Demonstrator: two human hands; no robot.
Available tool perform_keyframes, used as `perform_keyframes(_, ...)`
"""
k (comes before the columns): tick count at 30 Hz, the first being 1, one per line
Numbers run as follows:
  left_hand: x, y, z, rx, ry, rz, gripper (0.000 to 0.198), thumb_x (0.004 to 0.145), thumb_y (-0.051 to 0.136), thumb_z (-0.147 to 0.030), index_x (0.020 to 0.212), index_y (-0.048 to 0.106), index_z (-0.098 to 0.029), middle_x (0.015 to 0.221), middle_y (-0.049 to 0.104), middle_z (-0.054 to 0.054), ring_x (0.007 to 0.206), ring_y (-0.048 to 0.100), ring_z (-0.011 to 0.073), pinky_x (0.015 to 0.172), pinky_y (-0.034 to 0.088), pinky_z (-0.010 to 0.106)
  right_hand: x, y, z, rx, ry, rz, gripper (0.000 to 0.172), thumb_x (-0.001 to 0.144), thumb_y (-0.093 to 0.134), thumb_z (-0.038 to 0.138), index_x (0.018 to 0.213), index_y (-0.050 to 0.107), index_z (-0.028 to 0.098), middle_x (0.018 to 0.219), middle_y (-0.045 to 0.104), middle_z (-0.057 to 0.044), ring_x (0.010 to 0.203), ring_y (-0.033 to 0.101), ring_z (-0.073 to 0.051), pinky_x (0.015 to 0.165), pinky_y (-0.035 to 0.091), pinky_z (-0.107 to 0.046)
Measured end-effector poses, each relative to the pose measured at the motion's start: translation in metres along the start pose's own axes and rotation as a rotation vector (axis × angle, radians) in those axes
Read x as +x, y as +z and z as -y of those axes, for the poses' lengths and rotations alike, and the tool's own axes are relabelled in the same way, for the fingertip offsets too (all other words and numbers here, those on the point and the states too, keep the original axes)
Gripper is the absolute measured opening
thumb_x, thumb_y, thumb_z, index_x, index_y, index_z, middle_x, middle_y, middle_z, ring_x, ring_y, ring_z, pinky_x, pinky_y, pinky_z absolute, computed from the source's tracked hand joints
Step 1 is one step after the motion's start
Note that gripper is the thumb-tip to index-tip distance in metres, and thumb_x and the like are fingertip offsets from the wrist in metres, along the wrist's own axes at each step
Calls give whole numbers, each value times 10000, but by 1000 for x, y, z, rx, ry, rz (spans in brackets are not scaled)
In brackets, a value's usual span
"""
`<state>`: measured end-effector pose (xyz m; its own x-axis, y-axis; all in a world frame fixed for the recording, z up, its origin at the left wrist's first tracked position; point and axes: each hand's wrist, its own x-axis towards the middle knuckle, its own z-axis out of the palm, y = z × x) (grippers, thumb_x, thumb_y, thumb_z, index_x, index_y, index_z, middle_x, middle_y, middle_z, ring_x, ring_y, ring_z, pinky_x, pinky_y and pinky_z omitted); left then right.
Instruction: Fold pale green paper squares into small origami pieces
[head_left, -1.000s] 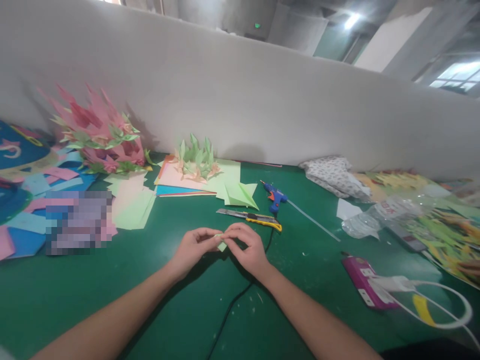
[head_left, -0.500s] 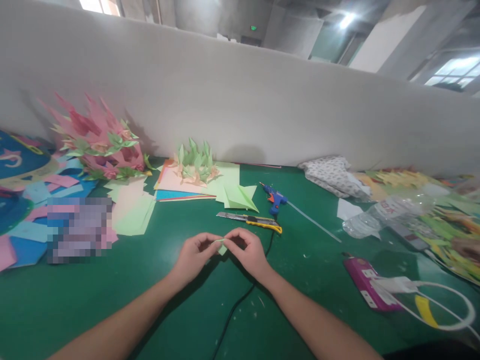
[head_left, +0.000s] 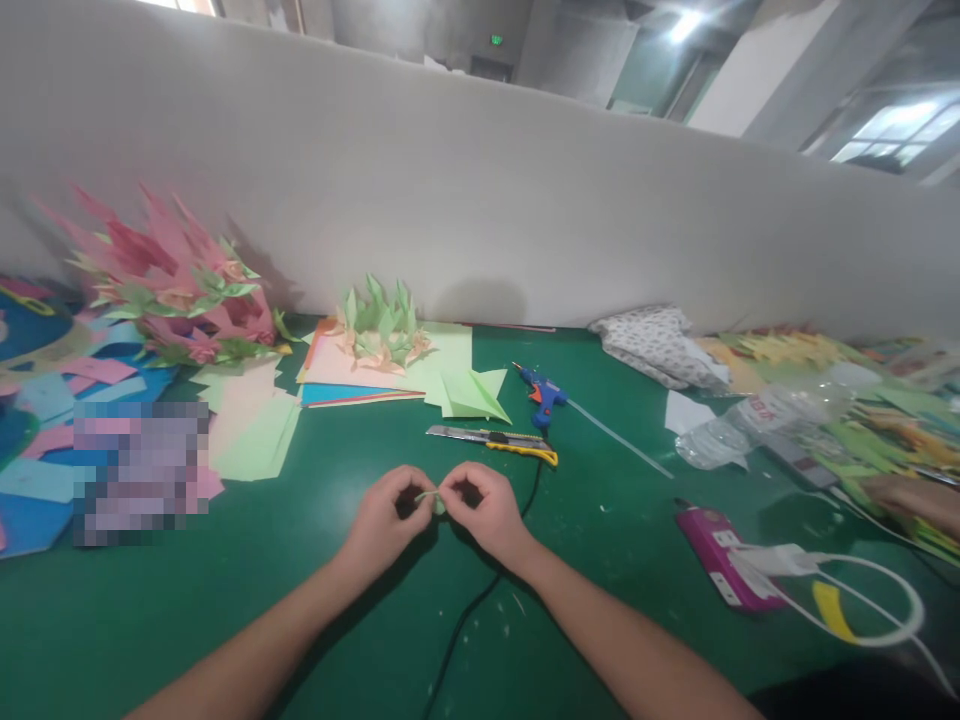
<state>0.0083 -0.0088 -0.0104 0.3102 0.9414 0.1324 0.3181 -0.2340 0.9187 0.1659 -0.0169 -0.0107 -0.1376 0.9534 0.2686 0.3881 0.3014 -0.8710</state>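
A small piece of light green paper (head_left: 439, 506) is pinched between my two hands, low over the green table. My left hand (head_left: 390, 515) grips its left side with thumb and fingertips. My right hand (head_left: 484, 510) pinches it from the right, and the fingertips of both hands almost meet. Most of the paper is hidden by the fingers. Just beyond the hands lies a yellow utility knife (head_left: 495, 441) with its blade out to the left. Behind the knife is a blue glue gun (head_left: 546, 397) with a long glue stick in its back.
Green paper sheets (head_left: 472, 394) and a green paper crown (head_left: 382, 325) sit at the back, a pink paper crown (head_left: 187, 290) to the left. Rightward are a plastic bottle (head_left: 750, 425), a purple power strip (head_left: 727, 560) and another person's hand (head_left: 915, 500). A black cord (head_left: 465, 625) crosses the table.
The green paper has turned between my fingertips and shows less of its face. Another person's hand has come in at the right edge. The view has shifted slightly.
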Motion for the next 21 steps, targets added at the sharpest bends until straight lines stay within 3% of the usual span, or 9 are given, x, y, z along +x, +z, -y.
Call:
perform_keyframes(4,0,-3,-3,78,5,4,80,736,515,-196,698,577,-162,660,540,-2,620,473,114,587,370,224,2,-3,-2,117,62,47,99,741,586,231,677,608,157,643,575,-4,613,519,-114,578,413,-222)
perform_keyframes(7,2,-5,-4,-166,-125,47,130,752,529,-271,740,582,-153,689,573,6,632,502,115,603,395,228,5,-7,-4,421,210,165,226,788,540,337,701,623,145,584,561,6,518,496,-91,518,426,-219)
perform_keyframes(9,3,-6,-4,-341,-210,136,180,745,558,-318,776,589,-143,698,599,16,647,528,123,623,410,238,6,-8,-4,569,262,212,229,775,561,356,716,625,143,597,571,6,514,505,-87,521,441,-224)
perform_keyframes(12,3,-5,-4,-485,-254,136,212,711,612,-324,808,586,-137,707,613,21,661,547,127,649,424,249,4,-8,-5,658,290,245,184,722,633,334,770,613,157,617,565,22,496,495,-72,505,438,-213)
perform_keyframes(16,1,-2,-4,-482,-179,103,162,712,616,-294,770,558,-154,679,576,-3,639,539,116,629,431,237,2,-6,-5,633,268,248,198,719,637,335,823,563,184,612,523,47,478,466,-60,461,406,-186)
perform_keyframes(21,0,-5,-4,-162,117,32,80,767,547,-220,744,602,-167,888,592,59,866,550,162,795,420,288,2,-5,-4,554,204,252,174,720,643,289,798,527,184,656,518,50,499,450,-51,480,386,-173)
